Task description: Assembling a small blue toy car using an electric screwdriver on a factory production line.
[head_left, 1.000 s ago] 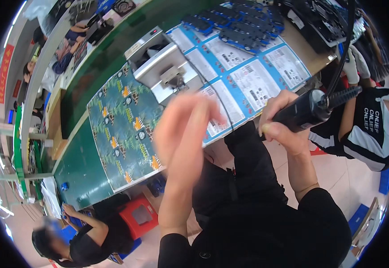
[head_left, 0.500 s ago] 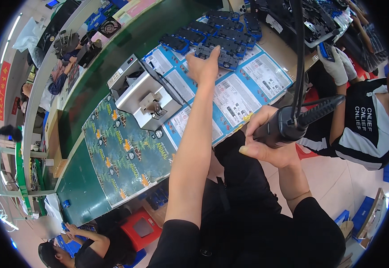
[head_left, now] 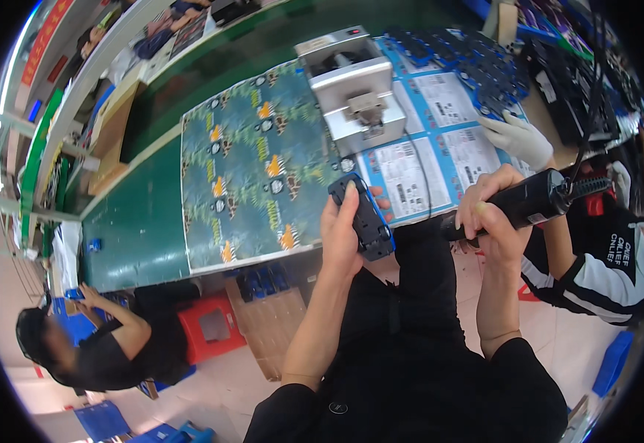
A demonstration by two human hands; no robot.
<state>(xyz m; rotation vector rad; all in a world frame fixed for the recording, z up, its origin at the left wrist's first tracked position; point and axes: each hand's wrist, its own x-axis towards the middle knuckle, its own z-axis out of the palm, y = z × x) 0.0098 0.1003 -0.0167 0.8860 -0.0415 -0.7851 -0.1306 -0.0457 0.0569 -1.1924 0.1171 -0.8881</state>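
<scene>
Head view, only one: green bench (head_left: pixel 137 229), patterned mat (head_left: pixel 244 173) over its middle up to the near edge. Silver machine (head_left: pixel 359 96) stands at the mat's right side, set back from the near edge, blocking part of the bench behind it. Its thin dark cable (head_left: pixel 420 166) crosses the blue-and-white sheets (head_left: pixel 399 177) and runs to the near edge. Pile of black-and-blue car bodies (head_left: pixel 488 70) toward the far right corner; black parts (head_left: pixel 569 92) in a heap right of that. Co-worker's white-gloved hand (head_left: pixel 521 140) is in over the right end, between pile and driver. Small blue piece (head_left: pixel 94 244) near the left end. Red stool (head_left: pixel 211 328) below the near edge, left; second person (head_left: pixel 126 343) beside it. Left hand (head_left: pixel 339 240): half closed on one black-and-blue toy car (head_left: pixel 366 221), thumb across the black face, fingers round the far blue side; car is tilted, at the near edge about where mat meets sheets. Right hand (head_left: pixel 501 221): wrapped round a black power driver (head_left: pixel 536 199), lying nearly level, nose toward the car but apart from it, ribbed tail and cord out to the right. Forearms come up from below, both elbows bent.
</scene>
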